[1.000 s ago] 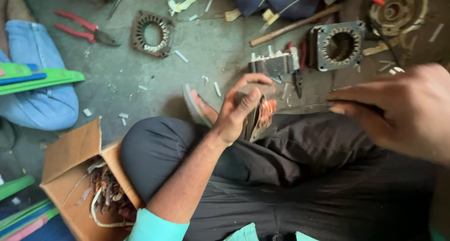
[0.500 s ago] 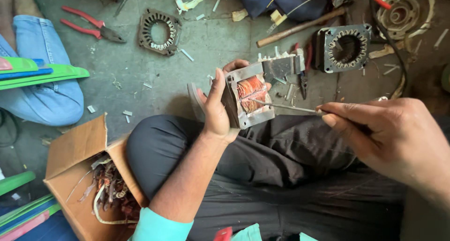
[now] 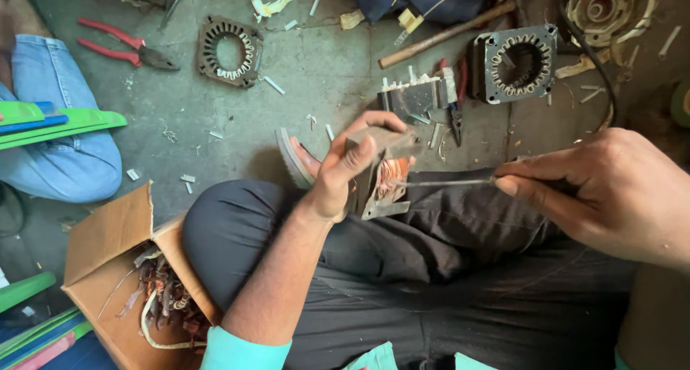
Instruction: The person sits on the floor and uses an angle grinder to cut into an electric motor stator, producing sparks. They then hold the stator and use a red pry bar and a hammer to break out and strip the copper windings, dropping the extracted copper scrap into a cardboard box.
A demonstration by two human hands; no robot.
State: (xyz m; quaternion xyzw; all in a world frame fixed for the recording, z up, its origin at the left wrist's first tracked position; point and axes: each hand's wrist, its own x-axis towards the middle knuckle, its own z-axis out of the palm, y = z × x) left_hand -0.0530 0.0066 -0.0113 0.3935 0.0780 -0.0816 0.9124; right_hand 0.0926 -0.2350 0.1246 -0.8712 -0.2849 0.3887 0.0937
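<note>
My left hand (image 3: pixel 345 170) grips a square metal motor stator (image 3: pixel 381 172) with copper windings, held on edge above my lap. My right hand (image 3: pixel 604 190) pinches a thin metal rod (image 3: pixel 438 184) whose tip pokes into the copper coils of the stator. Both hands hover over my dark trousers (image 3: pixel 445 269); a sandalled foot (image 3: pixel 298 158) shows just behind the left hand.
On the concrete floor lie red-handled pliers (image 3: pixel 118 46), a round stator ring (image 3: pixel 230 51), a square stator (image 3: pixel 517 62), another stator block (image 3: pixel 417 97), and a wooden-handled hammer (image 3: pixel 445 33). A cardboard box (image 3: pixel 108 248) of scrap copper wire sits at left. Another person's jeans-clad leg (image 3: pixel 65 161) is at far left.
My left hand has turned the stator more edge-on. My right hand has drawn back to the right, the rod's tip still in the windings.
</note>
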